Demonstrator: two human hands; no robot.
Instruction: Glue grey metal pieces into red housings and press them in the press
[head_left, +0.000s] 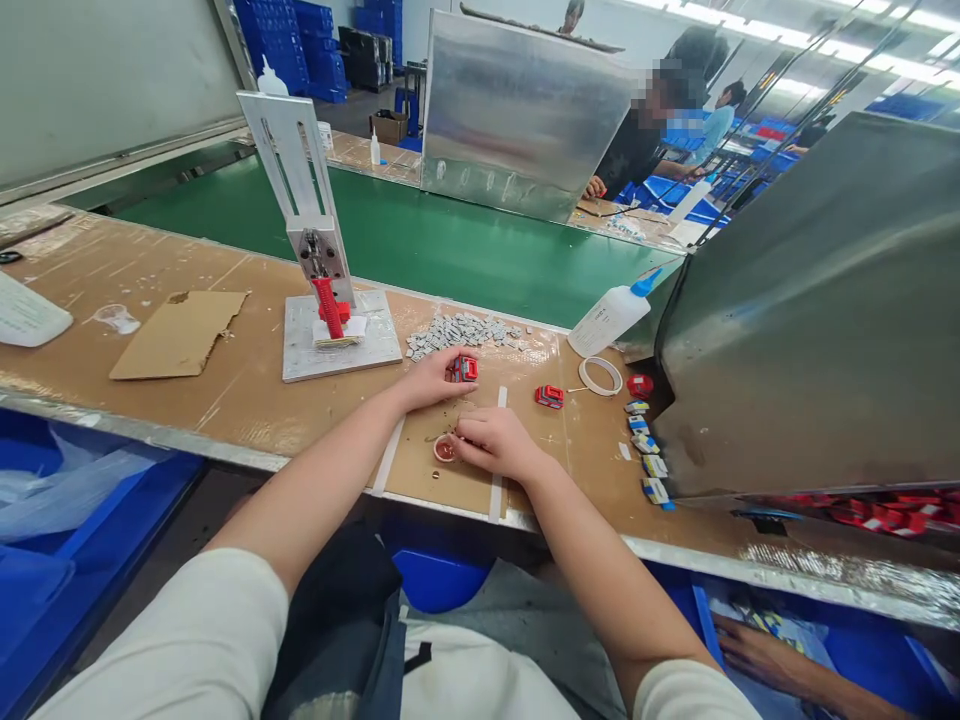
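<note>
My left hand (433, 380) is closed around a small red and grey toy vehicle (466, 369), held just above the cardboard-covered bench. My right hand (499, 442) has its fingers pinched together at the rim of a small round dish (445, 450) with reddish contents. Whatever those fingers may hold is too small or hidden to name. A second red toy vehicle (550, 396) rests on the bench, to the right of both hands. Behind my left hand spreads a pile of small grey pieces (465, 332).
A metal clamp stand (321, 250) with a red handle stands left. On the right are a glue bottle (609, 320), a tape roll (600, 376) and several small blue-white pieces (655, 467) beside a metal panel (810, 320). Beyond runs a green conveyor (450, 240). Another person's arm (780, 660) reaches in lower right.
</note>
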